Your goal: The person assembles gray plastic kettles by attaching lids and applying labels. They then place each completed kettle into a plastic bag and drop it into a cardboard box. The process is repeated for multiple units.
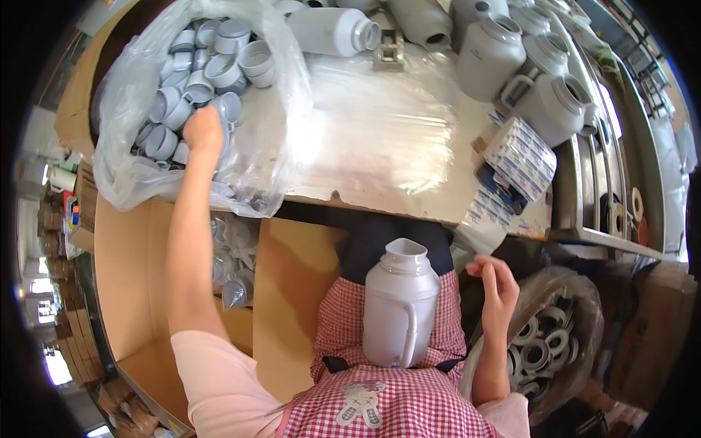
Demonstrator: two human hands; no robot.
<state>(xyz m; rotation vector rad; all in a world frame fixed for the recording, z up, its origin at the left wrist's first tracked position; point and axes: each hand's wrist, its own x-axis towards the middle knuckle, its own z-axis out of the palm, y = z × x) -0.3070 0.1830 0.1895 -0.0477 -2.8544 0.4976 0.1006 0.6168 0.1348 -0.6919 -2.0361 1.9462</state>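
My left hand [204, 129] reaches into a clear plastic bag [120, 164] full of grey plastic cups [223, 71], some with small handles. Its fingers are curled against a grey cup [227, 140] at the bag's near side, partly hidden by the hand. On my lap stands a grey plastic jug [398, 306], upright, with a wide uncovered mouth and a handle facing me. Neither hand touches the jug. Right of it, my right hand [499, 287] hangs in the air with bent fingers drawn together, just below a strip of sticker backing [482, 237]. Whatever its fingertips hold is too small to make out.
Several grey jugs [491, 58] stand or lie along the table's back and right side. Patterned sticker stacks [520, 157] rest at the table's right. A bag of grey rings [535, 355] is low at right; an open cardboard box [135, 270] is at left.
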